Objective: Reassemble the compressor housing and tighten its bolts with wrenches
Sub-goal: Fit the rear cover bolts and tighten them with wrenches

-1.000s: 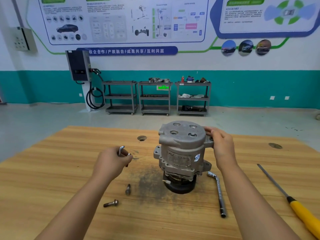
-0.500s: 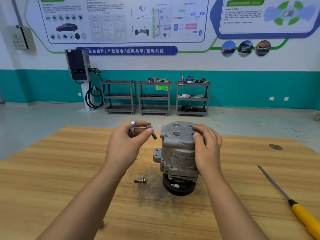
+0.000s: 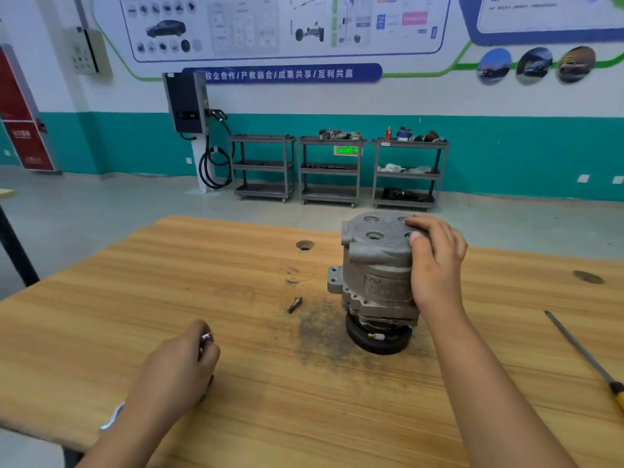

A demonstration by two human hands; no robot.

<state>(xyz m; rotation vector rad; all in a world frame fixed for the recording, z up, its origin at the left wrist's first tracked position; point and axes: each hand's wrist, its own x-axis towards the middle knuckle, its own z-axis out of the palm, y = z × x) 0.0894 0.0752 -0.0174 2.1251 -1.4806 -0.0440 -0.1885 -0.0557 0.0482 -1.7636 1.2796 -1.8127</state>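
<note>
The grey metal compressor (image 3: 374, 265) stands upright on its black pulley on the wooden table (image 3: 169, 282). My right hand (image 3: 435, 261) grips the right side of its top housing, fingers over the cap. My left hand (image 3: 182, 363) is low on the table at the front left, fingers curled round bolts (image 3: 206, 338); only a shiny end shows. One loose bolt (image 3: 294, 304) lies on the table just left of the compressor.
A screwdriver (image 3: 584, 352) with a yellow handle lies at the right edge of the table. Round holes (image 3: 305, 245) mark the tabletop. Three grey carts (image 3: 331, 170) and a charger stand by the far wall.
My left hand has dropped from beside the compressor's top down to the table at the front left, still holding bolts. My right hand stays on the housing.
</note>
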